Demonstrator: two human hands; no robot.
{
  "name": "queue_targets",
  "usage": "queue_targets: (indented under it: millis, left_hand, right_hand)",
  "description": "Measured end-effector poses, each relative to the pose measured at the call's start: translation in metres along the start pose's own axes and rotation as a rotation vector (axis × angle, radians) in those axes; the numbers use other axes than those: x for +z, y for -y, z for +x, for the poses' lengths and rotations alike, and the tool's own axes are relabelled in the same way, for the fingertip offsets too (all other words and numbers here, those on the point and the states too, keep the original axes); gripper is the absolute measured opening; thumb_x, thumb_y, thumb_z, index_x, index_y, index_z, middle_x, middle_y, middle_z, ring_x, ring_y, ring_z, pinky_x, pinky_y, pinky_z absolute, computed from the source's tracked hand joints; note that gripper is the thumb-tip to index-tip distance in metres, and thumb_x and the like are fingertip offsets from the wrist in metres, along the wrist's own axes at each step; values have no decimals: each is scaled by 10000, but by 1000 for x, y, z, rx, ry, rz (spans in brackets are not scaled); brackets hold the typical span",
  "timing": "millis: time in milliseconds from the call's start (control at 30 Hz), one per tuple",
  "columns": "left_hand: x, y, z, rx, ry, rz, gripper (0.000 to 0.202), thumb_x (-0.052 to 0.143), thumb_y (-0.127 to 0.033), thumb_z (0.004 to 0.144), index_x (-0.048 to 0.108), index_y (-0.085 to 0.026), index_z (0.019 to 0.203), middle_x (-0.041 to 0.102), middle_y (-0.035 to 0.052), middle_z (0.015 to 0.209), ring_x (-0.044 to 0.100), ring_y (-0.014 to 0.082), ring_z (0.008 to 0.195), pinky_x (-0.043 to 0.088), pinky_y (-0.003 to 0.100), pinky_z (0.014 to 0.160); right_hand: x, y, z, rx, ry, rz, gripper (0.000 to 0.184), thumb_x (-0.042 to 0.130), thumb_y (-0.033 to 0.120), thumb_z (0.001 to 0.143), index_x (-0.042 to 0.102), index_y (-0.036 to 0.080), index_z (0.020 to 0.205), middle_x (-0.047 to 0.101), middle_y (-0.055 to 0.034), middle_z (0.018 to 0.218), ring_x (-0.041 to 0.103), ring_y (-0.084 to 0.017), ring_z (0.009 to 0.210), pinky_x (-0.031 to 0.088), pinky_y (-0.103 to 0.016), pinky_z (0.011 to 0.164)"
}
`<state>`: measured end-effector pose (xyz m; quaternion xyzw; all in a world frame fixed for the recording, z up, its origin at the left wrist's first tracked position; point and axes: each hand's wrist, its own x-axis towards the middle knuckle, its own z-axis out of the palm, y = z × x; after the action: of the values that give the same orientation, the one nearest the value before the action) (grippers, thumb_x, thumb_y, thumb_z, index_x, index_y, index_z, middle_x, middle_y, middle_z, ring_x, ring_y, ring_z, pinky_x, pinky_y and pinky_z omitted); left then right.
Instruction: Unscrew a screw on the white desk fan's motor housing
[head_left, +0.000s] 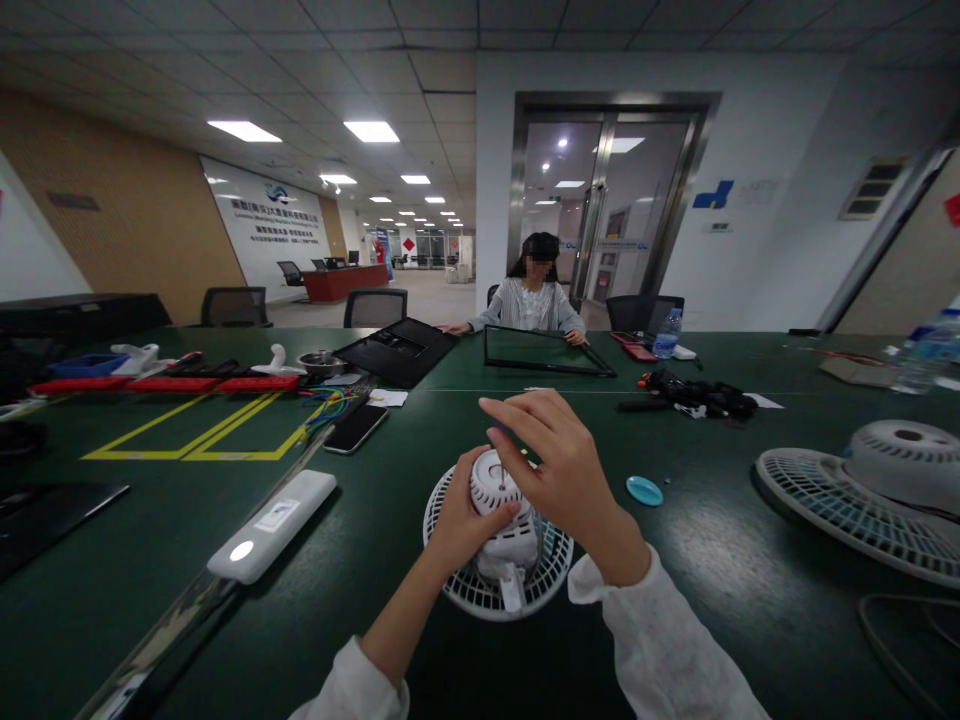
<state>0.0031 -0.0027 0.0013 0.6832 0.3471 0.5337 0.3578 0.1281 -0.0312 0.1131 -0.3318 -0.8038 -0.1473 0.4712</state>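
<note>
In the head view a small white fan [551,585] lies on the green table, its round grille underneath and its vented motor housing [517,550] on top. My left hand [465,515] is wrapped around the rounded cap [491,480] of that housing, thumb across the near side. Just above and to the right is my right hand [559,455], its fingers stretched out and pointing left; I see nothing held in them. A thin dark line stands on the cap below those fingers, too small to name. Right of the fan is a blue disc [644,490].
A second fan [847,500] lies at the right. On the left are a white power bank-like device [274,525], a phone [356,428] and red trays [176,384]. Across the table a person [525,305] touches a black frame [547,370] and a black panel [401,350].
</note>
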Motion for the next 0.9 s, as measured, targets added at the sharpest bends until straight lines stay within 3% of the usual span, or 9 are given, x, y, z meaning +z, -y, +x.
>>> queue_targets:
  millis: [133, 400, 633, 900]
  left_hand:
    - [0, 0, 0, -5, -3, 10, 616, 689, -269, 655, 390, -179, 1186, 490, 85, 1166, 469, 255, 1108, 350, 401, 967]
    - [1, 3, 0, 4, -1, -6, 605, 690, -283, 658, 393, -188, 1176, 490, 76, 1167, 465, 247, 1109, 345, 397, 971]
    - [1, -1, 1, -16, -4, 4, 622, 688, -277, 652, 388, -176, 1187, 486, 87, 1176, 464, 256, 1121, 347, 396, 972]
    - [1, 1, 0, -17, -1, -12, 608, 687, -294, 657, 396, -196, 1182, 490, 73, 1181, 460, 253, 1124, 347, 391, 972]
  right_hand:
    - [0, -1, 0, -24, 23, 56, 287, 444, 121, 847, 547, 143, 1113, 632, -77, 1010, 535, -172, 952, 454, -344, 857]
    - [2, -2, -1, 10, -5, -10, 215, 504, 213, 845, 601, 133, 1020, 633, -75, 857, 533, -190, 836, 473, -346, 760]
    - [0, -2, -2, 12, 72, 50, 359, 433, 115, 839, 499, 123, 1191, 621, -84, 961, 522, -180, 903, 464, -336, 795]
    - [2, -2, -1, 45, 71, -45, 252, 490, 249, 853, 580, 153, 1067, 609, -69, 842, 507, -188, 815, 467, -345, 737]
